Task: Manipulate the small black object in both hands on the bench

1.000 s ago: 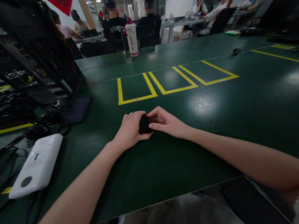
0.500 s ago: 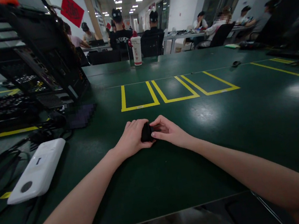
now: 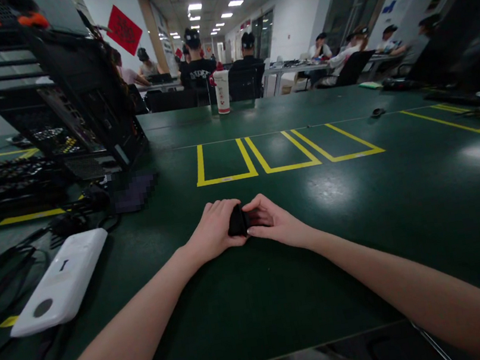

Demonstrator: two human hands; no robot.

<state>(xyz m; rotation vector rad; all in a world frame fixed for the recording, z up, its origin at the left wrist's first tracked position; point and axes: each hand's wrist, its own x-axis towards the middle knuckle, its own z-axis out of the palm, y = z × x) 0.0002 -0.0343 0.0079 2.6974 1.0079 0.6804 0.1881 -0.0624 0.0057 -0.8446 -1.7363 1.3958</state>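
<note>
A small black boxy object [image 3: 236, 221] is between my hands, low over the green tabletop [image 3: 284, 293]; its exact kind does not show. My left hand [image 3: 216, 227] is closed round its left side, thumb at the near edge and fingers over the far edge. From the other side, my right hand [image 3: 273, 223] pinches its right edge with thumb and index fingertip. The remaining right fingers curl behind, partly in shadow. Part of the object is covered by the left fingers.
Yellow tape outlines [image 3: 227, 179] mark the table beyond my hands. On the left lie a white power bank-like device [image 3: 63, 278], dark cables [image 3: 7, 281] and a black computer case frame [image 3: 74, 96]. A white bottle [image 3: 222, 92] stands at the far edge. Several people sit behind.
The whole view has shifted slightly, so the table sits lower in the picture. The right fingers have spread a little at the black object's edge; both hands stay on it.
</note>
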